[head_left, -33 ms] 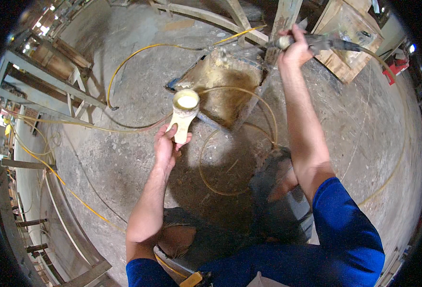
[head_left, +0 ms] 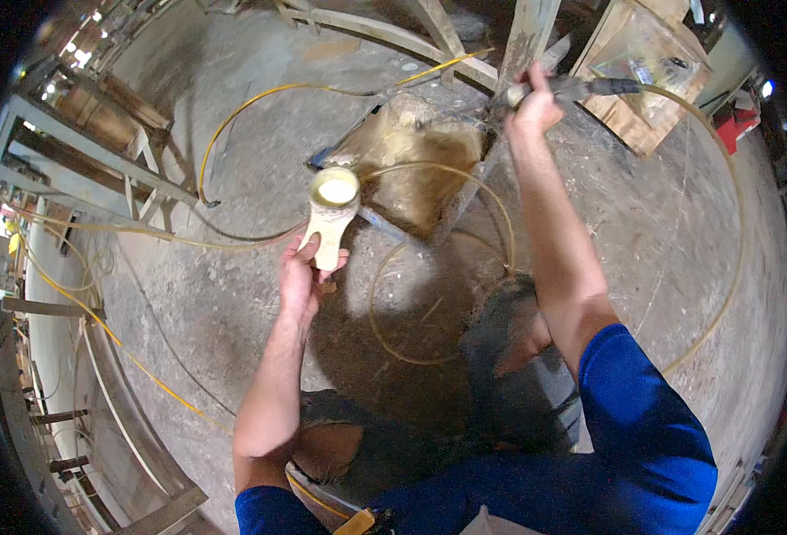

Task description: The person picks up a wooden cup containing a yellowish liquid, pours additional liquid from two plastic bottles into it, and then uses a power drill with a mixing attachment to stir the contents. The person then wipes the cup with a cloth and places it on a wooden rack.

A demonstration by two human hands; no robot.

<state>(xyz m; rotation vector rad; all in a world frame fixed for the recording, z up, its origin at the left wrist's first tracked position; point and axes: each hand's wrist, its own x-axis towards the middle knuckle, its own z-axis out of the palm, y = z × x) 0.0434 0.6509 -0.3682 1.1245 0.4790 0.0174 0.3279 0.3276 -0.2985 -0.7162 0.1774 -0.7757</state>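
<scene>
My left hand (head_left: pixel 300 278) is closed on the narrow lower end of a cream-coloured piece (head_left: pixel 326 235), which has a round, cup-like head with a bright white inside. My right hand (head_left: pixel 536 111) is wrapped round a dark handheld tool (head_left: pixel 572 88), held far out to the right and blurred by motion. It looks like a hose-fed power tool, but its exact kind is unclear. A yellowish hose (head_left: pixel 735 183) runs off its rear end. Between and beyond my hands lies a dusty, shallow tray-like box (head_left: pixel 423 165) on the floor.
A yellow hose (head_left: pixel 273 89) crosses the concrete floor (head_left: pixel 260 169), and another coils near my knees. Wooden frames (head_left: pixel 113 156) stand at left, with beams at the back. At the far right are a wooden box (head_left: pixel 621 116) covered with clear plastic and a red object (head_left: pixel 734 131).
My right hand and the tool have moved a little nearer and to the left. The cream-coloured piece in my left hand has shifted slightly left.
</scene>
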